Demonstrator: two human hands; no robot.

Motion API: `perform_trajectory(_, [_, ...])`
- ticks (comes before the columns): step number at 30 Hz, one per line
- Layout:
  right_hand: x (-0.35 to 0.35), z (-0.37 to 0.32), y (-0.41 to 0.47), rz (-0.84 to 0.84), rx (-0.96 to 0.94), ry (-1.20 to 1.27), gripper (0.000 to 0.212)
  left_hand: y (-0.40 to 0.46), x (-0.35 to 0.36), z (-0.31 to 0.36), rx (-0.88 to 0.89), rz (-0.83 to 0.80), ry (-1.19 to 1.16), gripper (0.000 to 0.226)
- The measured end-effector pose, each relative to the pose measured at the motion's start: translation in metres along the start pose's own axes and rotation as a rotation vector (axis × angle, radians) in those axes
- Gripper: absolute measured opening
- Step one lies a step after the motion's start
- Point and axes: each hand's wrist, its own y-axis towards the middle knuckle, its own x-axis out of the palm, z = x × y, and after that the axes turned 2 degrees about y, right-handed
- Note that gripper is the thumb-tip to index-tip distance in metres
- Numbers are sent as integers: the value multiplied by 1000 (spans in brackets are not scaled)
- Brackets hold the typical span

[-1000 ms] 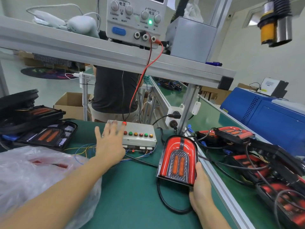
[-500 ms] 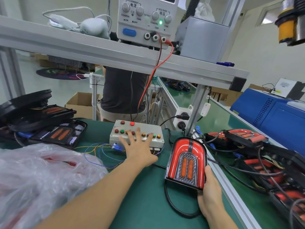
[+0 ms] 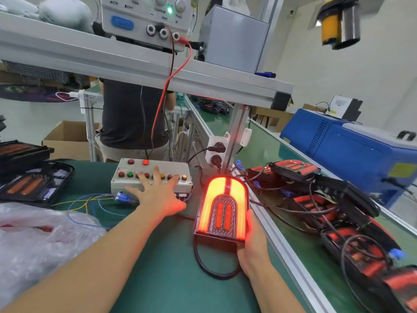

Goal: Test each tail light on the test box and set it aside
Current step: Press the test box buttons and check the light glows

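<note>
Tail light (image 3: pixel 222 211) newly lit, left hand (image 3: pixel 159 195) splayed.

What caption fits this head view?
Left hand presses test box buttons while right hand holds the lit tail light.

The room is bright and evenly lit, with soft, weak shadows on the green mat (image 3: pixel 171 263). The tail light (image 3: pixel 222 211) glows strong red-orange, almost overexposed at its top, and throws a red tint on the left hand (image 3: pixel 158 193) and the right hand (image 3: pixel 252 249). The wide lens bends the shelf rail (image 3: pixel 135 64), and the right edge is blurred.
</note>
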Motion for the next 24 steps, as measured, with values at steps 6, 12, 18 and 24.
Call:
perform_trajectory(6, [-6,0,-1,12,23,138,37,-1,-2,2,3,-14,-11,86])
perform_trajectory(12, [-8,-1,-1,-24,23,143,38,-3,-7,2,3,-21,-5,85])
perform_trajectory(18, [-9,1,-1,-57,24,141,37,-2,-7,3,-4,-27,1,84])
perform_trajectory(24, [-9,-1,-4,-69,13,91,37,-2,-10,3,3,4,6,80])
